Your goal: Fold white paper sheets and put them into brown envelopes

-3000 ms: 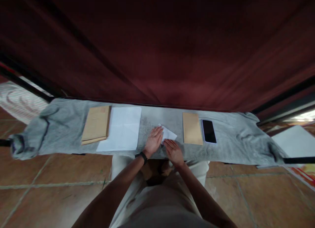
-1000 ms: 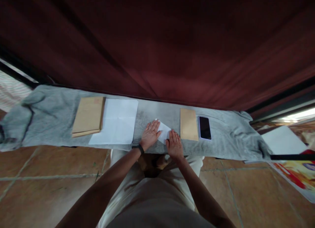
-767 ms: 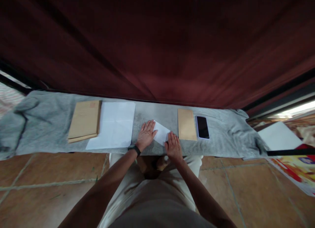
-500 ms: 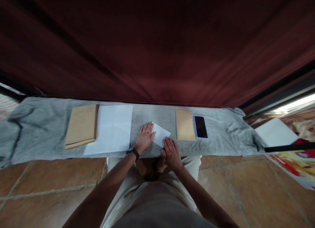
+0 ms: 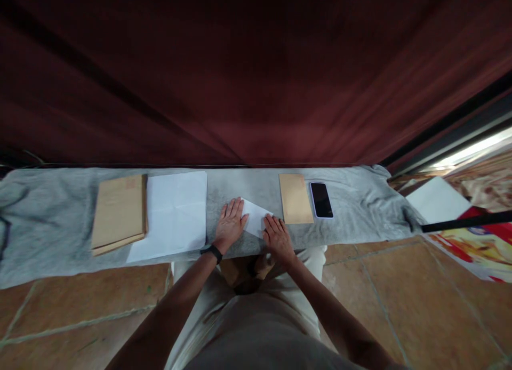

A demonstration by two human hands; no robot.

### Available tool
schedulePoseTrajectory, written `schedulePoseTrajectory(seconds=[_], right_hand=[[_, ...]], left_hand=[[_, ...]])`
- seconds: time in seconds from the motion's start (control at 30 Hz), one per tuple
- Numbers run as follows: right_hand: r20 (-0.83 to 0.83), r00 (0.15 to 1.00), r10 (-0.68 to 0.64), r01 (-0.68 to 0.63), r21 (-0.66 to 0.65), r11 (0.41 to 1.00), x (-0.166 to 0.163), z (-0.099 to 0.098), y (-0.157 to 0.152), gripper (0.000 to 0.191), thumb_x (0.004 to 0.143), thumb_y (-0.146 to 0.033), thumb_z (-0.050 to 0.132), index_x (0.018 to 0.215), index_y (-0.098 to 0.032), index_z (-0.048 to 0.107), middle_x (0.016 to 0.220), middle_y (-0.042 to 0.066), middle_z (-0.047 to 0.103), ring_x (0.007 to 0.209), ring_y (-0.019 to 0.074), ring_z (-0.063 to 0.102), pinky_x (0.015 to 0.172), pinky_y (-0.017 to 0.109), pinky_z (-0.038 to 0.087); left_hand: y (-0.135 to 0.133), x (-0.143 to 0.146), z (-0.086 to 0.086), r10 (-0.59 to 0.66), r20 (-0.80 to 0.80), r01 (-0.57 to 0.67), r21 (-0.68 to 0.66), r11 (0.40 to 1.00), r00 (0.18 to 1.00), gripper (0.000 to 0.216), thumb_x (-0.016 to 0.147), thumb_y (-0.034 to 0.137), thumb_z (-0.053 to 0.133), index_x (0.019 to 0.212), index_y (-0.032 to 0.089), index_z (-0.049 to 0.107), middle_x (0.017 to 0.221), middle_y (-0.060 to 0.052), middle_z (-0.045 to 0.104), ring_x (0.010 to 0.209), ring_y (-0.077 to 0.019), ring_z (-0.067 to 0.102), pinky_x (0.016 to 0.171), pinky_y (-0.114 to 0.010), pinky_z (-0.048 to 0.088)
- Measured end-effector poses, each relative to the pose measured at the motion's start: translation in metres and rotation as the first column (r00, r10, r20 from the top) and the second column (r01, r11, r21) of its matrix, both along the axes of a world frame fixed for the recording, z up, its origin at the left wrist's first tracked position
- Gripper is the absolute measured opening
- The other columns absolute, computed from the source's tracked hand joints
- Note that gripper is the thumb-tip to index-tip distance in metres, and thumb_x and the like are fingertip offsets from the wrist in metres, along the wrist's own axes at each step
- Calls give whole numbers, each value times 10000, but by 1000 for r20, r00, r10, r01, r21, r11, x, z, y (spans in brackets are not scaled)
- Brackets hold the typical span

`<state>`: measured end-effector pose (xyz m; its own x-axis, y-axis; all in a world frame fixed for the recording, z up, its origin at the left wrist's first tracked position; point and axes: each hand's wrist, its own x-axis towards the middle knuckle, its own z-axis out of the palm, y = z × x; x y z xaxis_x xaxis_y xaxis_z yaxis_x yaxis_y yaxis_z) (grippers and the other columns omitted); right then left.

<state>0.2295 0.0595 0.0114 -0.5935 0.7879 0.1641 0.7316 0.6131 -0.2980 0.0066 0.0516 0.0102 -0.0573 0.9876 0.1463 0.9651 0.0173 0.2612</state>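
Observation:
A small folded piece of white paper (image 5: 254,219) lies on the grey cloth between my hands. My left hand (image 5: 231,220) rests flat on its left side, fingers stretched out and thumb apart. At the paper's right end, my right hand (image 5: 277,236) lies with its fingers extended over the edge; its thumb is mostly hidden. Just right of that hand is a brown envelope (image 5: 296,199). Larger white paper sheets (image 5: 176,215) lie left of my left hand.
A stack of brown envelopes (image 5: 120,212) sits at the left, partly over the white sheets. A phone (image 5: 321,200) lies right of the single envelope. Grey cloth (image 5: 360,215) covers the narrow bench. Behind it hangs a dark red curtain (image 5: 256,93).
The view has shifted slightly. My right hand has moved a little up onto the right end of the folded paper. My left hand stays flat on the left side.

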Motion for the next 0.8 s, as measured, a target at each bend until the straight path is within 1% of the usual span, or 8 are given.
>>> schedulePoseTrajectory(seconds=[0.07, 0.13, 0.27, 0.33, 0.43, 0.6, 0.7, 0.8], right_hand=[[-1, 1000, -29, 29, 16, 999, -4, -2, 7, 486, 1056, -269, 394, 1506, -100, 467, 1564, 127, 476, 1458, 262, 417, 1226, 467, 286], [-5, 999, -46, 46, 47, 998, -7, -6, 8, 498, 1053, -261, 380, 1516, -94, 451, 1562, 140, 475, 1457, 263, 418, 1221, 469, 288], [3, 999, -51, 50, 90, 995, -7, -13, 5, 508, 1043, -252, 377, 1516, -80, 448, 1566, 159, 464, 1463, 274, 407, 1214, 475, 291], [12, 999, -39, 37, 97, 995, -6, -15, 4, 512, 1037, -233, 371, 1516, -71, 444, 1576, 158, 450, 1469, 277, 397, 1214, 474, 290], [5, 999, -44, 43, 112, 993, -6, -16, 4, 513, 1037, -231, 368, 1519, -73, 439, 1570, 161, 457, 1465, 281, 403, 1212, 482, 292], [-38, 998, -53, 57, 133, 989, -8, -15, 4, 526, 1046, -269, 381, 1538, -86, 412, 1555, 167, 477, 1452, 285, 424, 1202, 494, 306], [-46, 997, -63, 69, 142, 987, -9, -16, 2, 525, 1049, -269, 378, 1544, -96, 406, 1550, 163, 486, 1448, 286, 430, 1200, 491, 309], [-37, 997, -67, 72, 154, 985, -10, -17, 2, 519, 1053, -266, 371, 1540, -90, 410, 1554, 163, 479, 1452, 290, 422, 1202, 493, 304]], left_hand=[[0, 2, 3, 16, -14, -16, -3, 1000, 1000, 601, 1038, 384, 300, 1553, 88, 387, 1613, -149, 389, 1531, -303, 294, 1264, -539, 183], [-1, 10, 6, -3, -15, 3, 10, 1000, 1000, 587, 1040, 369, 305, 1542, 83, 406, 1609, -153, 393, 1534, -300, 289, 1268, -543, 175], [-11, 41, 7, -185, 10, 185, 9, 983, 983, 559, 1045, 371, 340, 1521, 97, 445, 1613, -130, 397, 1530, -255, 305, 1279, -469, 205], [-20, 55, 6, -205, 16, 205, 5, 979, 979, 567, 1048, 388, 353, 1525, 94, 438, 1614, -130, 394, 1526, -250, 315, 1278, -453, 214], [-36, 61, 4, -177, 11, 177, 7, 984, 984, 591, 1044, 413, 376, 1536, 88, 418, 1621, -138, 377, 1532, -258, 299, 1278, -454, 214], [-58, 35, 2, -69, 17, 69, 32, 997, 997, 634, 1030, 438, 398, 1541, 62, 404, 1614, -180, 371, 1534, -278, 288, 1267, -454, 236], [-63, 27, 2, -7, 26, 6, 44, 999, 1000, 639, 1027, 430, 396, 1549, 63, 391, 1610, -187, 371, 1530, -287, 296, 1263, -472, 235], [-63, 36, 4, 8, 7, -8, 32, 999, 1000, 620, 1026, 396, 392, 1549, 64, 390, 1610, -187, 368, 1528, -297, 301, 1258, -496, 236]])
